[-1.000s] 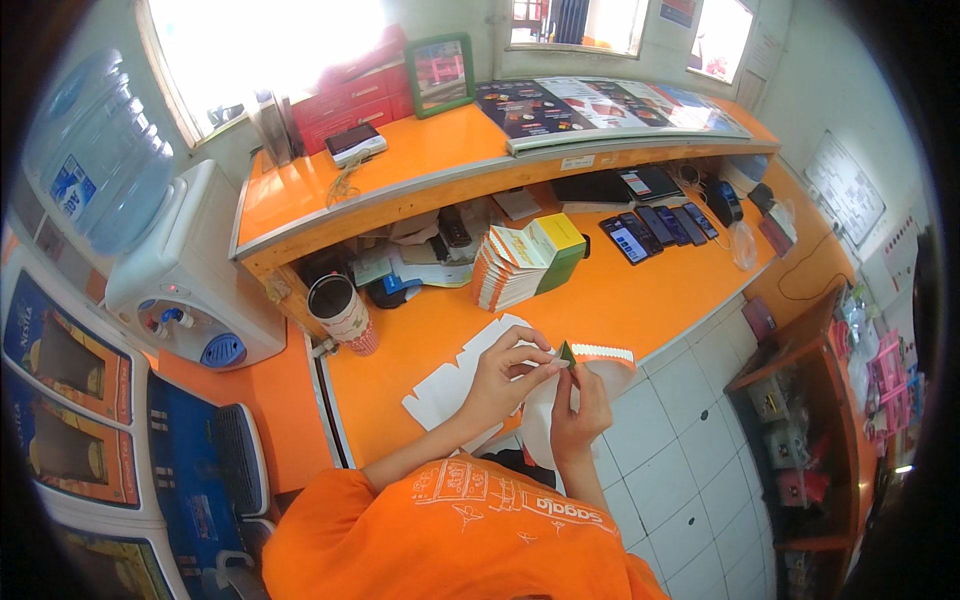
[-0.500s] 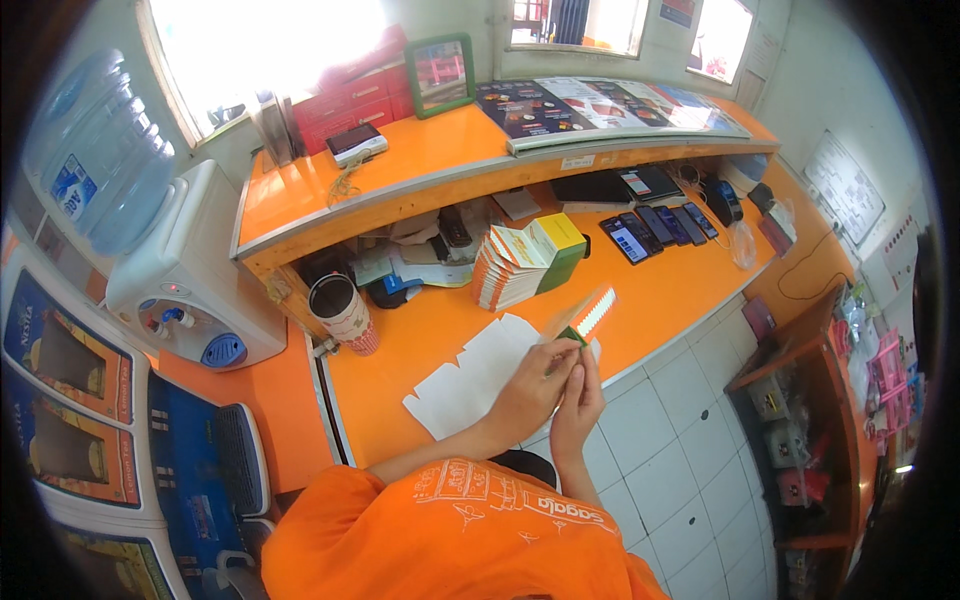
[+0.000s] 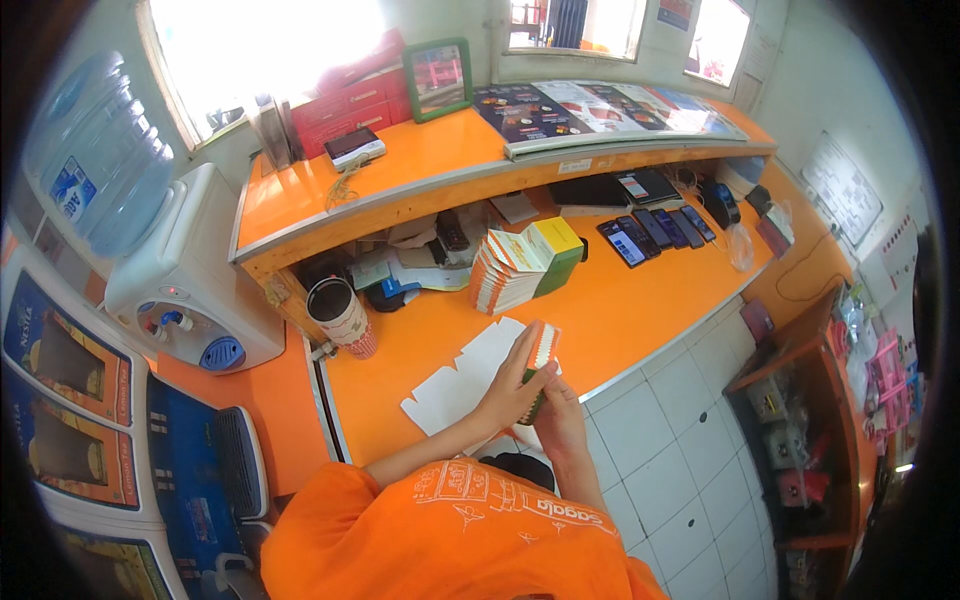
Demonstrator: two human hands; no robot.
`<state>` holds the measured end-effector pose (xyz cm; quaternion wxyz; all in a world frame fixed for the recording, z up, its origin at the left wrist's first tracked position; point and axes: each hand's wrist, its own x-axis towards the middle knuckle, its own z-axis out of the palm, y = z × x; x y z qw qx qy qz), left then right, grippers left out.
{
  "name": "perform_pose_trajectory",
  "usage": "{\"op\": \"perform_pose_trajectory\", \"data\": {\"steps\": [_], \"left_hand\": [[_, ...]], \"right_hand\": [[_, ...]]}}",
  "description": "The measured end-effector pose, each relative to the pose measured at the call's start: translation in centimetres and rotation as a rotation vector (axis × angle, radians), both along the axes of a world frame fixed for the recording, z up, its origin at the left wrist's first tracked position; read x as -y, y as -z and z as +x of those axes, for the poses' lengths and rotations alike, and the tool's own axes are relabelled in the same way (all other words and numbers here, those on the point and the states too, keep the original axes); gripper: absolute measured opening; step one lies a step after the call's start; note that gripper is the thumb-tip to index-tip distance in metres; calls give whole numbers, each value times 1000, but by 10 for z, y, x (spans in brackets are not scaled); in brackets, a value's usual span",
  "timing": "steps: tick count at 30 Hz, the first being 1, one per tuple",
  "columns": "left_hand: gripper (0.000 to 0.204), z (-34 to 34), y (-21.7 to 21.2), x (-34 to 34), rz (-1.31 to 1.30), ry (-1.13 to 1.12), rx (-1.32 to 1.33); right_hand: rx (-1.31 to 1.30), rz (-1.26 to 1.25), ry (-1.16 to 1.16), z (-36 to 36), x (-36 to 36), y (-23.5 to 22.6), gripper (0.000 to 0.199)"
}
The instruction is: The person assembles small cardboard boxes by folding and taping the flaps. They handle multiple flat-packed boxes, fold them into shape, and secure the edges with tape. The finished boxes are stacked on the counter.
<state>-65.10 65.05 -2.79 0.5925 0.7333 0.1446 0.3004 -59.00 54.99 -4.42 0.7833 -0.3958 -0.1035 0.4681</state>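
Observation:
Above the near counter edge, my left hand point(image 3: 508, 392) and my right hand point(image 3: 563, 420) are closed together around a small paper food carton point(image 3: 545, 346) with green, white and orange sides. The left fingers lie along its left side, and the right hand grips its lower right part. Much of the carton is hidden by my fingers. Just left of my left hand, a flat white notched paper sheet point(image 3: 450, 385) lies on the counter. Farther back stands a stack of similar cartons point(image 3: 508, 270), orange and white, with a yellow and green one point(image 3: 560, 250) at its right end.
A patterned cup point(image 3: 343, 318) stands left on the orange counter point(image 3: 610, 310). Several phones point(image 3: 640, 237) lie at the back right under a raised shelf point(image 3: 430, 150). A water dispenser point(image 3: 200, 270) is at the left. Tiled floor point(image 3: 670, 440) and a shelf unit point(image 3: 810, 430) are at the right.
Both hands have moved left and slightly down with the carton. It was held out flat and tilted to the right; now it sits more upright, enclosed between both hands.

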Motion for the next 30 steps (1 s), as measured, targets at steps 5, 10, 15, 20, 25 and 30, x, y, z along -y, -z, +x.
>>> {"op": "perform_pose_trajectory", "data": {"steps": [5,10,15,20,25,30], "left_hand": [[34,-8,1,-8,237,34,-117],[21,-3,8,-27,480,-159,-88],[16,6,5,-31,469,-266,-68],[15,13,-3,-14,425,-188,30],[17,12,-7,-6,427,-188,4],[27,12,-7,-9,278,-96,29]], "right_hand": [[483,-256,-114,8,7,-21,26],[1059,-472,207,34,32,-51,25],[760,-320,290,63,15,-27,35],[441,-129,292,39,-1,-3,37],[1023,-395,487,28,-3,-18,29],[1120,-374,578,36,3,-22,29]]}}
